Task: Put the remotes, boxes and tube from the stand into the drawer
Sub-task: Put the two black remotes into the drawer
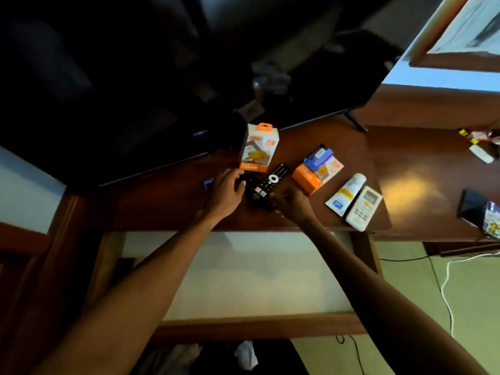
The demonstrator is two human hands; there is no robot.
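Note:
Two black remotes (266, 186) lie together on the dark wooden stand (167, 207); one has a white ring. My left hand (226, 190) curls over the left remote. My right hand (293, 204) pinches the near end of the ringed one. An upright orange-and-white box (258, 148) stands just behind them. To the right, a second orange box (316, 173) lies flat with a blue part on top. Further right lie a white tube (346, 193) and a white remote (364, 208). The drawer (243, 274) stands open below the stand's front edge, its pale inside showing.
A large dark TV (135, 90) leans over the back of the stand. A small blue thing (208, 183) sits left of my left hand. At the right are a black phone (468, 207), a packet (492, 220) and small items (480, 147). Cables (446, 288) run across the floor.

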